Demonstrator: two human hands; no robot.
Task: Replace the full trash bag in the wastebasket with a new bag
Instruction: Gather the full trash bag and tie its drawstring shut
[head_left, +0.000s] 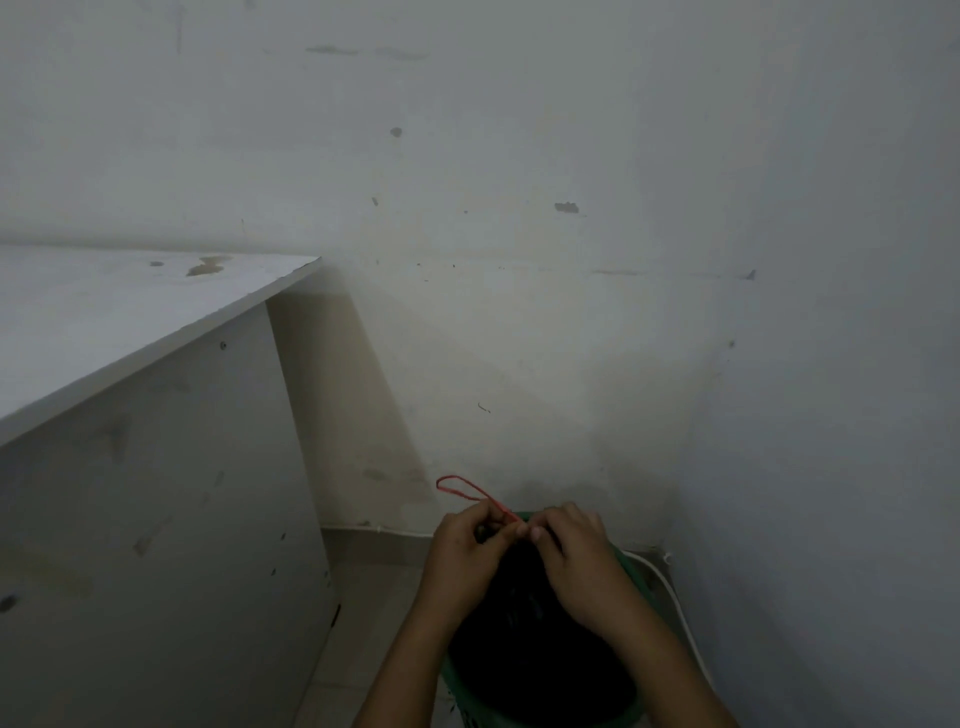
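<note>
— Scuffed white wall (519, 208) beyond our hands; item?
— Full black plastic bag (530, 649), under them, inside green round wastebasket (631, 569). Left hand (462, 561), right hand (576, 566) pinch its red drawstring (460, 488).
— Progress?
— Closing only; removal, relining outstanding.

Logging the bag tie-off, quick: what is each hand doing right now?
Left hand: pinches the red drawstring at the black bag.
Right hand: fingers curled at the bag's neck; exact hold unclear.
</note>
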